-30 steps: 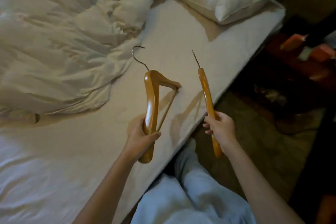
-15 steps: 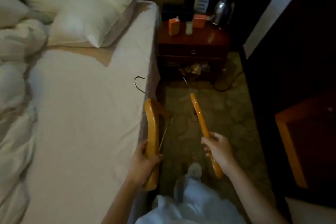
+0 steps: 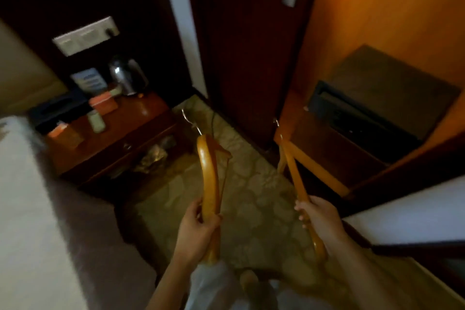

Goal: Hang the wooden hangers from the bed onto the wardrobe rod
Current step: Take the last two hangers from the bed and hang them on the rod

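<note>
Since the earlier frame my view has swung from the white-sheeted bed point(image 3: 27, 196) to the dark wardrobe door point(image 3: 241, 45).
My left hand point(image 3: 198, 229) is clenched round the lower arm of an orange-brown wooden hanger with a metal hook point(image 3: 208, 178); my right hand point(image 3: 319, 219) grasps a second, edge-on wooden hanger point(image 3: 297, 178). Both long axes run away from me, hooks pointing up and forward, above the patterned carpet point(image 3: 251, 196), beside the reddish-brown nightstand point(image 3: 130, 121).
</note>
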